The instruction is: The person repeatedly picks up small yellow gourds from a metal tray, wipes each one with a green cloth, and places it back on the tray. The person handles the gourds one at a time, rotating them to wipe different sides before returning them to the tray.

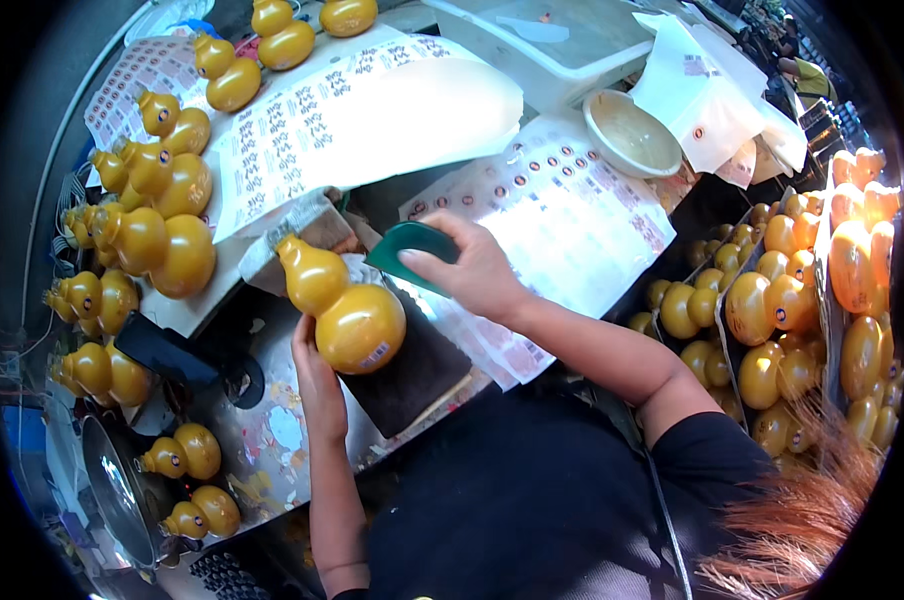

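A shiny yellow gourd-shaped bottle (360, 328) lies tilted on a dark pad (412, 385), its narrow neck pointing up and left, with a small label low on its round body. Against its left side rests my left hand (318, 385), the fingers partly hidden behind the bottle while steadying it. My right hand (464, 262) is closed round a dark green flat scraper (412, 248), just right of the bottle's upper bulb and apart from it. Beside the bottle's neck is a pale crumpled cloth (312, 228).
Several gourd-shaped bottles (187, 255) stand along the left, near a black phone (167, 350) on a stand. Printed sticker sheets (582, 235) spread ahead, with a white bowl (632, 135) and clear plastic bin (552, 50). Racks of more bottles (772, 300) fill the right.
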The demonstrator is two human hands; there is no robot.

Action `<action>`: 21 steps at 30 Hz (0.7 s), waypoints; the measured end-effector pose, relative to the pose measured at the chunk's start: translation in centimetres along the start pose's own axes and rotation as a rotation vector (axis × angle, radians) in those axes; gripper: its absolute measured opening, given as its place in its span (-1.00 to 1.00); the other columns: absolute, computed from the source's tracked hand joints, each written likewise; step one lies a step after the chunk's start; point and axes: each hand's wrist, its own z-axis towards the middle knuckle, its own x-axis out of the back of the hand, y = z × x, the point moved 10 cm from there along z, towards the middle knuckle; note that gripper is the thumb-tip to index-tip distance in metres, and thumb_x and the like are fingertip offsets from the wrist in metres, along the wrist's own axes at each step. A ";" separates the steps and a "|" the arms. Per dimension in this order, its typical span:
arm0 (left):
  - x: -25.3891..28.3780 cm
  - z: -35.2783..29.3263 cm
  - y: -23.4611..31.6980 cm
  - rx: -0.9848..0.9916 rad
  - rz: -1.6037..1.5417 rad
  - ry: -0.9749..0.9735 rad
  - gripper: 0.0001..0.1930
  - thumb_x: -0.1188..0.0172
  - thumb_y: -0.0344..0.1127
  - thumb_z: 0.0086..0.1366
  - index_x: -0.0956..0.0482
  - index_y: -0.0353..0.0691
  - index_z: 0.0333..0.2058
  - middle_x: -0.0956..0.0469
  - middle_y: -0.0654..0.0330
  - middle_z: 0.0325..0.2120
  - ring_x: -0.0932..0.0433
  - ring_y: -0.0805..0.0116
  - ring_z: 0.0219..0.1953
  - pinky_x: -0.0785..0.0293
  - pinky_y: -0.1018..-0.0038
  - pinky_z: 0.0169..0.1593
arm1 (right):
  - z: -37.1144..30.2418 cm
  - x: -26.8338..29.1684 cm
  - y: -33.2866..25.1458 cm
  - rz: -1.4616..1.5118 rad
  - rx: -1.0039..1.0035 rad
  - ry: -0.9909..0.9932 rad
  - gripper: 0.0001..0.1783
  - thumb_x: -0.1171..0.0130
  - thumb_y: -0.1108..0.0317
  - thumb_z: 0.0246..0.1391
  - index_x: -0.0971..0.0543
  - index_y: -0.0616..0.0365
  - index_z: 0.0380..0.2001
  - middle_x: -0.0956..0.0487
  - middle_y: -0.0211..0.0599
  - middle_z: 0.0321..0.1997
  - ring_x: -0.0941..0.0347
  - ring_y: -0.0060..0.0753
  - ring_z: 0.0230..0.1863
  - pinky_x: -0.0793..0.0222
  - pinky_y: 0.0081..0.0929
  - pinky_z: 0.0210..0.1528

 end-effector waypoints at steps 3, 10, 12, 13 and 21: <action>-1.0 -1.5 3.0 -0.279 0.369 -0.082 0.09 -0.46 -0.20 -0.06 0.11 -0.23 0.34 -0.10 0.01 0.26 -0.11 0.15 0.31 -0.03 0.31 0.32 | -0.3 -0.1 2.7 0.775 -0.421 0.003 -0.76 -0.15 0.19 0.15 -0.52 0.16 -0.32 -0.56 -0.37 -0.33 -0.48 -0.61 -0.28 -0.43 -0.51 -0.17; -1.5 -4.6 5.9 -0.605 0.876 0.180 -0.13 -0.50 -0.40 -0.16 -0.25 -0.28 0.16 -0.30 -0.02 0.08 -0.28 0.00 0.15 -0.20 0.20 0.21 | 9.2 8.1 -1.0 -0.395 0.073 -0.023 -0.63 0.00 0.07 0.19 -0.56 0.17 -0.27 -0.59 -0.23 -0.24 -0.53 -0.25 -0.20 -0.42 -0.33 -0.10; -2.9 -5.2 7.1 -0.712 0.962 0.188 -0.13 -0.53 -0.37 -0.17 -0.26 -0.24 0.15 -0.30 0.02 0.05 -0.28 0.01 0.14 -0.22 0.18 0.20 | 12.2 10.2 -1.4 -0.710 0.264 0.127 -0.64 0.02 0.12 0.17 -0.55 0.19 -0.19 -0.55 -0.12 -0.10 -0.48 -0.07 -0.10 -0.38 -0.24 -0.03; -3.6 -5.1 7.1 -0.743 0.997 0.176 -0.12 -0.54 -0.35 -0.17 -0.26 -0.23 0.15 -0.28 0.03 0.04 -0.28 0.01 0.14 -0.22 0.17 0.20 | 13.7 11.2 -1.1 -0.805 0.272 0.157 -0.63 0.03 0.14 0.18 -0.53 0.22 -0.16 -0.52 -0.07 -0.04 -0.45 0.00 -0.05 -0.35 -0.22 0.00; -3.9 -4.1 6.2 -0.667 0.960 0.180 0.02 -0.54 -0.34 -0.15 -0.06 -0.23 0.25 -0.05 -0.04 0.20 -0.11 -0.07 0.26 -0.06 0.08 0.30 | 12.9 10.2 0.9 -0.856 0.333 -0.029 -0.58 0.07 0.02 0.19 -0.50 0.00 -0.03 -0.56 -0.21 -0.01 -0.47 -0.11 -0.02 -0.39 -0.20 -0.02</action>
